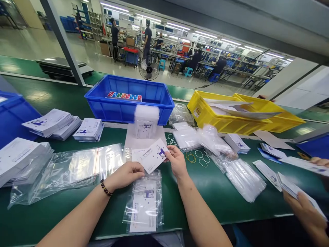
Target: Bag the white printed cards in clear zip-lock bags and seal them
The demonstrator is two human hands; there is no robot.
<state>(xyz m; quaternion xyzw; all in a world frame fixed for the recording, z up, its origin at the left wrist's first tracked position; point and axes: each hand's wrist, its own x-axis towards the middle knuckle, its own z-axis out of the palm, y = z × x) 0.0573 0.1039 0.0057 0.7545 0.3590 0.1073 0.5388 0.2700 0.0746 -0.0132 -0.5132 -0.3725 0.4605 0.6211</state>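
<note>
My right hand (178, 162) pinches the right end of a white printed booklet (153, 157) with a purple picture, held tilted above the bench. Behind it shows part of another white printed sheet or booklet (137, 155). My left hand (131, 174), with a beaded bracelet at the wrist, has its fingers curled together by the booklet's lower left corner; what they hold, if anything, is hidden. Just below both hands lies a clear plastic bag (159, 206) with a similar booklet (143, 216) in or under it. Beyond them stands a stack of small clear bags (146, 115).
Booklet stacks (88, 129) and large clear bags (74, 168) lie left. Rubber bands (203, 158) and bundled clear bags (245, 180) lie right. A blue bin (128, 111) and yellow bins (226, 122) line the back. At right, another person's hands (305, 209) hold booklets.
</note>
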